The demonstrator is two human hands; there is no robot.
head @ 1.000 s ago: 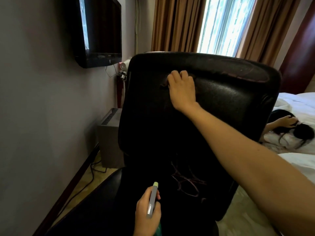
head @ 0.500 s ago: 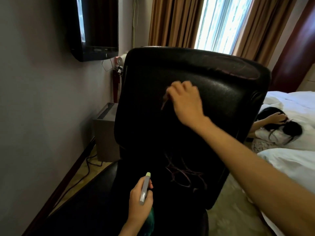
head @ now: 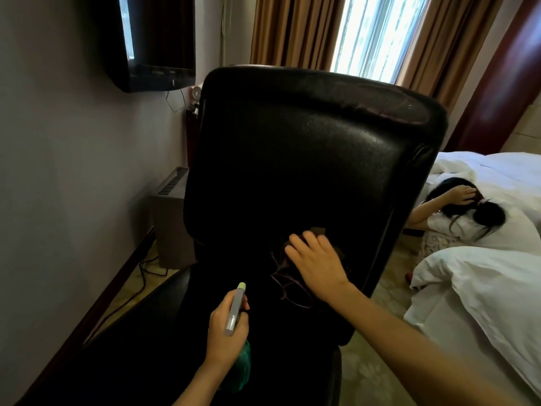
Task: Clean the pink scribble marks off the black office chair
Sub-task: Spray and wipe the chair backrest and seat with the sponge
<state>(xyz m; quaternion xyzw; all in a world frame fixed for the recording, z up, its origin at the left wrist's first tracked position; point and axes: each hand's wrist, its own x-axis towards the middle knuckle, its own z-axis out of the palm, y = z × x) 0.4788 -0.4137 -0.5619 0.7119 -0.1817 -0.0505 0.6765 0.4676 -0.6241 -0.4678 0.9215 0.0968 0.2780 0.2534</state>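
Head view: a chair (head: 307,171) fills the centre, its backrest facing the camera.
Chair: black and glossy, upright; the seat runs from the backrest toward 7 o'clock.
Wall (head: 58,171): pale, at 9 o'clock of the chair.
Bed (head: 483,288): white bedding at 3 to 4 o'clock; a person (head: 456,212) lies on it, one hand on dark hair.
Curtains (head: 292,30): tan, at 12 o'clock, either side of a bright window (head: 371,33).
TV (head: 155,42): black, on the wall at 11 o'clock.
Box (head: 169,218): grey, vented on top, on the floor at 9 o'clock, against the wall and partly behind the chair.
Right hand (head: 317,263): released and flat, fingers spread toward 11 o'clock, pressing a cloth (head: 317,231) onto the lower backrest.
Left hand (head: 227,332): at 6 o'clock, grasping a tool (head: 235,310); something teal shows below the palm.
Cloth: dark brown, mostly hidden under the right hand, its edges showing at 12 and 3 o'clock of the fingers.
Scribbles (head: 288,284): pink loops on the lower backrest, at 7 o'clock of the right hand and partly under it; fainter pink lines (head: 389,112) run along the top edge at 1 o'clock.
Tool: a grey stick with a pale green tip pointing to 12 o'clock, near the scribbles and not touching them.
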